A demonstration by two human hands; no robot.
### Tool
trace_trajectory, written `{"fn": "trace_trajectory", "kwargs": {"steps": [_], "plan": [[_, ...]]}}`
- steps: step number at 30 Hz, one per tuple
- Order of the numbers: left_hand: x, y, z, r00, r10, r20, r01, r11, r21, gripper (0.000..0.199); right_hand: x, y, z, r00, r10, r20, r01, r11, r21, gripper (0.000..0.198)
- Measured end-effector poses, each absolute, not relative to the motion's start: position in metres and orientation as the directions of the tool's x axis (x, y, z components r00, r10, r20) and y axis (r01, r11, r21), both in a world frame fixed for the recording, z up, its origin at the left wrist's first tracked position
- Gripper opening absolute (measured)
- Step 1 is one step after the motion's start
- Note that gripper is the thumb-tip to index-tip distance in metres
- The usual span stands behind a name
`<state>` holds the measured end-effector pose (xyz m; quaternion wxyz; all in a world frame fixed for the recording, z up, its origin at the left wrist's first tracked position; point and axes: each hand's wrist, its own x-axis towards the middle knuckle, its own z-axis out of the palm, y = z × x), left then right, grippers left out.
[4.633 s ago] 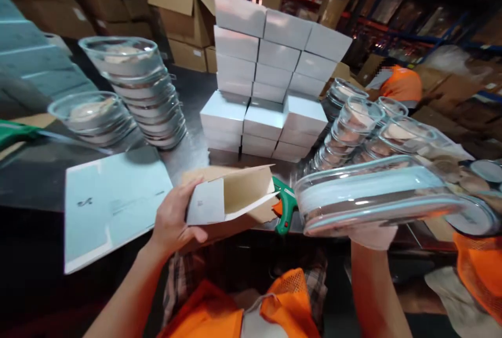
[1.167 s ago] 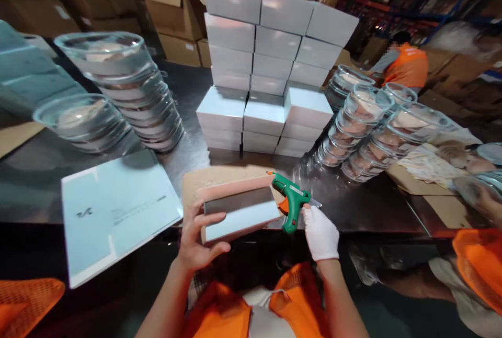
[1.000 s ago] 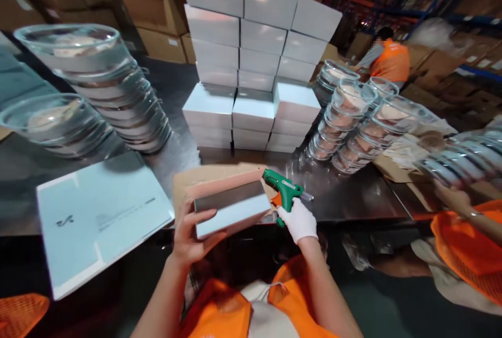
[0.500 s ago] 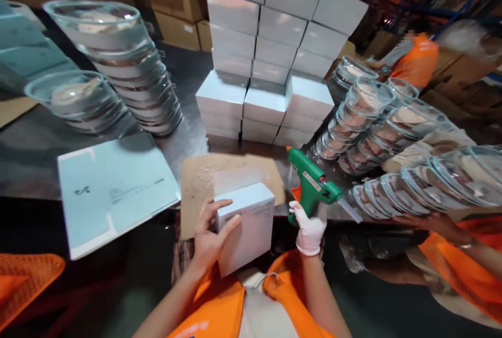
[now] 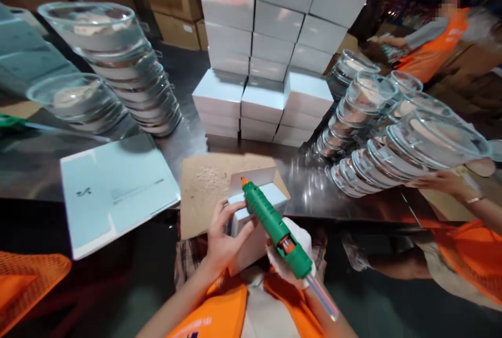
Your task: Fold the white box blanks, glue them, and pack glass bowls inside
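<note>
My left hand grips the left side of a small white box, thumb on the near face and fingers over the top. The box has a raised flap at its far side. In my right hand, which wears a white glove, is a green glue gun. Its orange nozzle points away from me and hangs over the box near the flap's left end. A clear glue stick sticks out of the gun's back. The gun's body hides the trigger and part of the box.
Brown cardboard lies on the metal table under the box's far side. Stacked white boxes stand behind. Flat white sheets lie left. Clear round containers stand in stacks left and right; a co-worker's hand touches the right ones.
My right hand has swung the glue gun left from the table's edge to over the box. The box's flap now stands up. The co-worker at right has shifted a stack of containers leftward.
</note>
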<state>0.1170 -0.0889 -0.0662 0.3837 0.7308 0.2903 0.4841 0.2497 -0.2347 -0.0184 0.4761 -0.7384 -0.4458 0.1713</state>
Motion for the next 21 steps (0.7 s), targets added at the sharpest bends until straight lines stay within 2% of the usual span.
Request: {"fn": "trace_trajectory", "kwargs": {"steps": [6,11,17,19,21], "plan": [[0.117,-0.092,-0.066,0.38,0.785,0.49,0.032,-0.541,0.841,0.026,0.248,-0.217,-0.004,0.488,0.856,0.173,0.492,-0.105,-0.864,0.025],[0.11,-0.094,-0.067,0.378,0.82,0.43,0.076,-0.491,0.868,0.027,0.256,-0.224,-0.016,0.6,0.784,0.157,0.466,-0.183,-0.866,0.021],[0.097,-0.086,-0.068,0.335,0.872,0.357,0.092,-0.407,0.909,0.029,0.288,-0.239,-0.036,0.817,0.567,-0.104,0.097,-0.313,-0.945,0.037],[0.096,-0.083,-0.067,0.322,0.896,0.305,0.091,-0.35,0.932,0.032,0.299,-0.228,-0.037,0.828,0.54,-0.153,0.031,-0.316,-0.948,0.043],[0.096,-0.081,-0.064,0.304,0.916,0.263,0.085,-0.301,0.95,0.037,0.309,-0.206,-0.038,0.786,0.56,-0.262,-0.08,-0.328,-0.941,0.054]]}}
